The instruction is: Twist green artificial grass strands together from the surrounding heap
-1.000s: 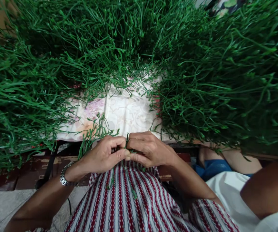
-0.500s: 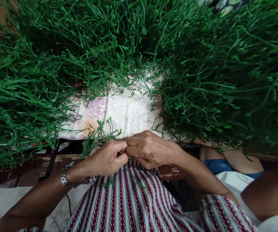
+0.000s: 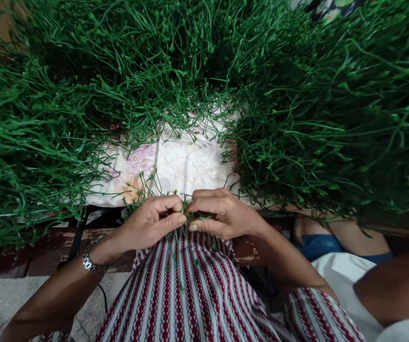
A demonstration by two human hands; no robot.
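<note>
My left hand (image 3: 156, 218) pinches thin green stems (image 3: 175, 261) between thumb and forefinger, low in the head view and above my striped garment. Some of these stems rise above the left hand with small budded tips, and others hang below it. My right hand (image 3: 220, 213) is close beside it, its thumb and curled forefinger closed on a stem end of the same artificial-looking greenery. A small gap separates the two hands. How many stems each hand has is hidden by the fingers. A metal-banded watch is on my left wrist.
Large heaps of the same green stems (image 3: 297, 118) cover the back and both sides of the table. Between them shows a pale floral tablecloth (image 3: 190, 164). A worn dark-red wooden edge (image 3: 48, 247) runs along the front. Another person's arm (image 3: 393, 285) is close on the right.
My hands were pressed together and are now slightly apart, with fingers more visible. The stems in the left hand have shifted, and more of them hang below it.
</note>
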